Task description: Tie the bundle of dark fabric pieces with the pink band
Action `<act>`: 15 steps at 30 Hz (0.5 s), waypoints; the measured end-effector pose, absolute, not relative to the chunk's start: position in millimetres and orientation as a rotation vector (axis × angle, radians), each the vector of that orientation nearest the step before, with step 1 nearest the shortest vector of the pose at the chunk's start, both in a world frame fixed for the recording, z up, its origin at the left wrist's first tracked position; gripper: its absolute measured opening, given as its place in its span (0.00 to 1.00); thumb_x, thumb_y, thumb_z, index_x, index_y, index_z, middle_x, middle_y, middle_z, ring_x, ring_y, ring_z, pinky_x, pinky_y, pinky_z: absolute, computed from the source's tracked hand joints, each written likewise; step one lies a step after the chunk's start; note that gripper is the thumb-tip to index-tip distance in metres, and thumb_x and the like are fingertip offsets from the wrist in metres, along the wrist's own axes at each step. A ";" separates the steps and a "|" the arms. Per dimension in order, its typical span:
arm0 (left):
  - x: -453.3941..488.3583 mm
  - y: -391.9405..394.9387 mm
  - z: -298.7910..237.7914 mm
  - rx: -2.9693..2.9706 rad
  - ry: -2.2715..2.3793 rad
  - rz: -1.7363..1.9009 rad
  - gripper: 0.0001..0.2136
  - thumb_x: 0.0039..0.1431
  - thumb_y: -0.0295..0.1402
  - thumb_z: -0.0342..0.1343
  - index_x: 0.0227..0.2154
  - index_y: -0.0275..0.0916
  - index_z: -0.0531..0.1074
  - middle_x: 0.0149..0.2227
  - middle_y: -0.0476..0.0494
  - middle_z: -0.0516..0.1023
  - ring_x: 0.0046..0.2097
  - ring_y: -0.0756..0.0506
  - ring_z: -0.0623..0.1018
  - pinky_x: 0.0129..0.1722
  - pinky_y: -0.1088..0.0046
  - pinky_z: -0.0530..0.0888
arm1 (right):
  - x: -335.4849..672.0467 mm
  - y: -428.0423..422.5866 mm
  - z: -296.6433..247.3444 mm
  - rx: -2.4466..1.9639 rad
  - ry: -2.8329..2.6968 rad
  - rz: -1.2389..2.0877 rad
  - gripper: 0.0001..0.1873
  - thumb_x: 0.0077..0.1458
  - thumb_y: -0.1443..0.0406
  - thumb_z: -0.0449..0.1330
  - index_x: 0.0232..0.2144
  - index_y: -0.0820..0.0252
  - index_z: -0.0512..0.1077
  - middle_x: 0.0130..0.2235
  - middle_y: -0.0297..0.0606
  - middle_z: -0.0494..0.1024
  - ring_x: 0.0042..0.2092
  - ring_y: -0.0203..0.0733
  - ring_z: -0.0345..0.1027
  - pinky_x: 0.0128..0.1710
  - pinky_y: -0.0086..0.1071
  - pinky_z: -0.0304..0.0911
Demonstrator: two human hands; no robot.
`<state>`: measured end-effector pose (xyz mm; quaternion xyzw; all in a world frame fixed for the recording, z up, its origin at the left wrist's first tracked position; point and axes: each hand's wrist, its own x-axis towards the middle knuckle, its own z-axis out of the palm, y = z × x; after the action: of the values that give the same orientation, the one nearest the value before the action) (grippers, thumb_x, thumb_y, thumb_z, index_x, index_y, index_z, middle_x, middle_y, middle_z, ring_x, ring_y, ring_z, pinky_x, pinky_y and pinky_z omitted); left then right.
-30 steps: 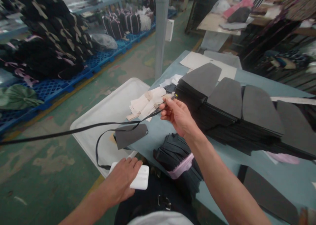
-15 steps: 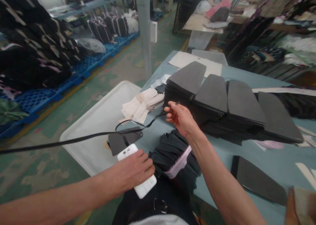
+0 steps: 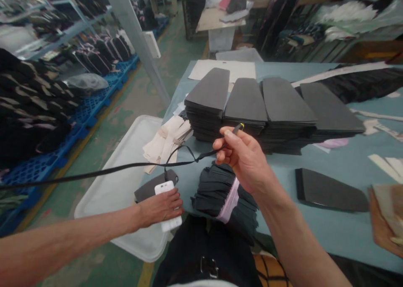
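My left hand (image 3: 165,205) is closed around a white power bank (image 3: 171,225), just above the table's front left edge. A thin black lead runs up from the top end of the power bank. In front of the dark stacks, my right hand (image 3: 244,152) pinches the end of a black cable (image 3: 126,166), whose tip shows yellow between thumb and fingers. From there the cable loops and stretches out past the left side of the view. Below my right hand lies a bundle of black fabric strips (image 3: 210,186) bound by a pink band (image 3: 229,201).
Several stacks of dark grey tapered panels (image 3: 245,100) stand on the blue-green table (image 3: 277,169). Cream fabric pieces (image 3: 163,142) lie at left, and a single dark panel (image 3: 330,190) at right. A white bin (image 3: 107,198) and a metal post (image 3: 135,35) stand left of the table.
The view has turned to the right and tilted. My right hand has turned, showing the cable's yellow tip more plainly. My left hand still grips the power bank.
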<state>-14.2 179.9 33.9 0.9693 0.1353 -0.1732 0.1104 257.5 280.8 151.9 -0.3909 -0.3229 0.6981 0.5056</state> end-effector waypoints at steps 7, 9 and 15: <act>-56.7 206.5 3.5 2.718 0.470 -0.419 0.26 0.53 0.14 0.55 0.53 0.42 0.72 0.51 0.35 0.77 0.59 0.38 0.74 0.70 0.58 0.57 | 250.0 258.9 149.0 -0.960 -0.689 1.661 0.24 0.49 0.51 0.74 0.40 0.59 0.72 0.29 0.29 0.79 0.24 0.31 0.70 0.24 0.23 0.70; -64.3 212.1 -4.0 2.711 0.447 -0.422 0.27 0.51 0.13 0.55 0.52 0.42 0.73 0.51 0.35 0.77 0.59 0.38 0.75 0.69 0.57 0.59 | 245.2 253.4 148.4 -0.965 -0.668 1.643 0.24 0.49 0.51 0.74 0.39 0.59 0.73 0.28 0.30 0.79 0.24 0.31 0.70 0.24 0.23 0.70; -80.1 226.8 -29.5 2.666 0.395 -0.397 0.25 0.49 0.18 0.57 0.49 0.47 0.73 0.52 0.40 0.77 0.59 0.38 0.74 0.68 0.55 0.61 | 233.1 243.6 146.4 -1.000 -0.619 1.621 0.25 0.48 0.50 0.74 0.39 0.60 0.73 0.28 0.30 0.79 0.23 0.31 0.71 0.23 0.23 0.70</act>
<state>-80.1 226.8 -29.5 0.9574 0.1417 -0.1427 0.2070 233.1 243.6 146.4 -0.4206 -0.2604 0.6817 0.5390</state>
